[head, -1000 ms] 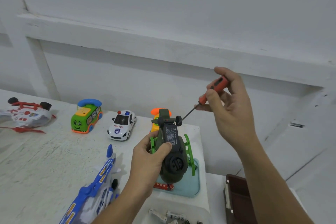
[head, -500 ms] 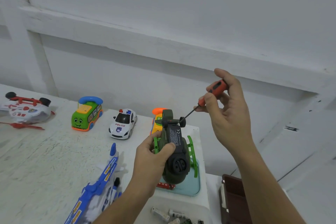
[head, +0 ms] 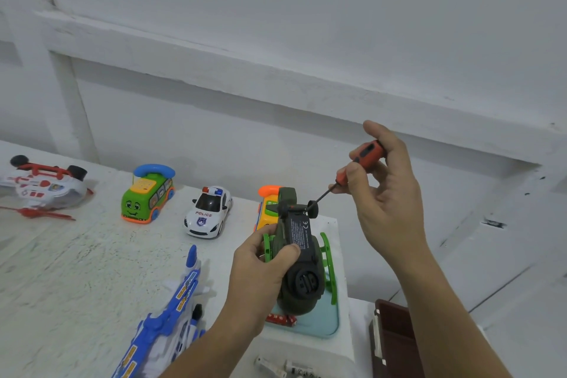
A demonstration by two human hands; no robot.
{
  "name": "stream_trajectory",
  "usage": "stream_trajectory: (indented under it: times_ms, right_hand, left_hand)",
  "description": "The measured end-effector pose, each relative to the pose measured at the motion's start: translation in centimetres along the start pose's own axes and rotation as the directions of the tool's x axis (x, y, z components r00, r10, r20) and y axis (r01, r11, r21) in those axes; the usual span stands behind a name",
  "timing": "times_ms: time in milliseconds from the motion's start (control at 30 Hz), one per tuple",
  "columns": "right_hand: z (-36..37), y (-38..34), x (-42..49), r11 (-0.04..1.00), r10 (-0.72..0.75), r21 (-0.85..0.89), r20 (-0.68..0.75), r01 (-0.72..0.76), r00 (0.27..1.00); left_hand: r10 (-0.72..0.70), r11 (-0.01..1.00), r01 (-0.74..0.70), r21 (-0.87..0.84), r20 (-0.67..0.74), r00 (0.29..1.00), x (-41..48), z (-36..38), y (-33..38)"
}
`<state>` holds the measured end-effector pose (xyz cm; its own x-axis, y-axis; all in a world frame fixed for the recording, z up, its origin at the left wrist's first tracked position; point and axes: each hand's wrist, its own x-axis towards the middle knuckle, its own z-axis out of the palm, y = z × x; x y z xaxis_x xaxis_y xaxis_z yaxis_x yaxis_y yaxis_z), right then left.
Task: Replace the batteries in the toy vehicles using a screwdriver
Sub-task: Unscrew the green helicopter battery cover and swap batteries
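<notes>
Fingers (head: 356, 176) of your right hand (head: 389, 193) are clamping the grip of the small orange-and-black-handled screwdriver (head: 366, 154), with the index finger arching over its butt end. Your left hand (head: 260, 273) is wrapping the dark green plastic toy helicopter (head: 303, 279), thumb pressing across its underside, and holding it belly-up in the air above the white painted table (head: 76, 270).

You are pointing the helicopter's long axis away from yourself, rounded end nearest you and wheel axle farthest. Its black labelled battery cover (head: 299, 232) is facing up along that axis. The screwdriver shaft is slanting down and leftward from your right hand, meeting the cover's far end just beside the small black wheel (head: 313, 209).

That wheel is hiding the tip, so you cannot tell whether it is seating in a screw.

Judgement: you are working the cover screw, and the shaft is crossing the toy's axis at an angle. Steepening it toward the cover's face would likely be reducing slip.
</notes>
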<state>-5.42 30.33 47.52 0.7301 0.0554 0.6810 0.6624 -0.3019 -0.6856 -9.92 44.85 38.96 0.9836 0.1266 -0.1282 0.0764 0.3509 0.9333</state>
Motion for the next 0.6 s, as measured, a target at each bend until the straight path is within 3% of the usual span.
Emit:
stream_trajectory:
  times_ms: [333,600]
  right_hand:
    - [-0.1,0.0,-0.1,1.000,-0.029,-0.004,0.006,0.029,1.000]
    - [-0.1,-1.1,0.3,0.979,-0.203,0.002,0.002,0.203,0.979]
  left_hand:
    - [0.006,1.000,-0.006,-0.004,0.007,1.000,0.1,0.4,-0.1]
    - [-0.013,1.000,0.013,0.007,0.012,1.000,0.1,0.8,-0.5]
